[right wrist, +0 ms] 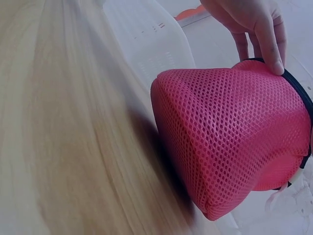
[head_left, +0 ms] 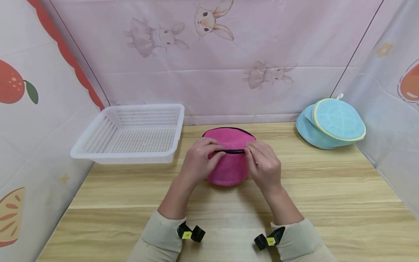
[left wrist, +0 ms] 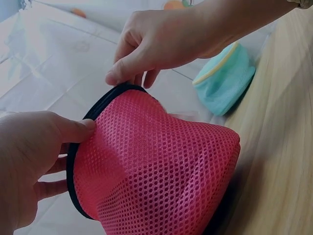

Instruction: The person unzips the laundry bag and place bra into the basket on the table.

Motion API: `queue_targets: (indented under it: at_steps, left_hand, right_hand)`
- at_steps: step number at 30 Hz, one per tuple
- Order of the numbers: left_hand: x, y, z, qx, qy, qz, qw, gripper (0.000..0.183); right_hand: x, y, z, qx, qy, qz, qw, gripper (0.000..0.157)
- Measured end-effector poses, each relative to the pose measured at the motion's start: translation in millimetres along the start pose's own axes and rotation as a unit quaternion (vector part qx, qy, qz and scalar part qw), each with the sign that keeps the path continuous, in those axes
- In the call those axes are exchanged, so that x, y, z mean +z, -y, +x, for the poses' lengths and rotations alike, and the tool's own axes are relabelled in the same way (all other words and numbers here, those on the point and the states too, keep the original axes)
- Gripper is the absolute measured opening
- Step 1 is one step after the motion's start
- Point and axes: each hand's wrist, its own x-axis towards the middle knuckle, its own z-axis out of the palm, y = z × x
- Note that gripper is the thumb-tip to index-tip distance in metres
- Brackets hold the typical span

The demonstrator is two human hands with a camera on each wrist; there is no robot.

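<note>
Beige sleeves (head_left: 162, 233) lie nearest the head camera, each bearing a black wrist device (head_left: 198, 233) with a yellow label. Beyond them, the left hand (head_left: 200, 160) and right hand (head_left: 265, 163) both pinch the near black edging (head_left: 234, 151) of a pink mesh bag (head_left: 229, 169), fingers curled and thumbs closed on the edge, with a short stretch of it between them. That bag is about midway between the left and right edges of the wood-grain bench (head_left: 327, 182), toward its far edge; whether its base touches the bench is hard to tell. A white perforated plastic basket (head_left: 122, 155) sits at the far left corner, and a light-blue mesh bag (head_left: 342, 118) with yellow piping leans at the far right corner. From the left wrist, the left thumb presses the black edging, fingers behind it, with the right hand gripping farther along. From the right wrist, the pink side bulges toward the bench while the left hand pinches the edging; most of the right hand is out of frame.
</note>
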Motion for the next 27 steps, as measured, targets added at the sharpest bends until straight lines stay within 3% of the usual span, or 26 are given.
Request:
queue_targets:
  at_steps: [14,20,27]
  left_hand:
    - [11.3,-11.2,-0.3,0.086,0.004,0.033,0.9958,0.016]
    - [15.5,-14.4,-1.5,0.1,0.0,0.029,0.9946,0.013]
    - [16.6,-13.8,-1.3,0.097,0.002,0.022,0.995,0.012]
  right_hand:
    - [6.9,13,1,-0.04,0.011,0.009,0.999,0.021]
    - [8.9,16,0,-0.053,0.014,0.012,0.998,0.02]
    - [6.8,13,-1,-0.038,0.016,0.011,0.999,0.021]
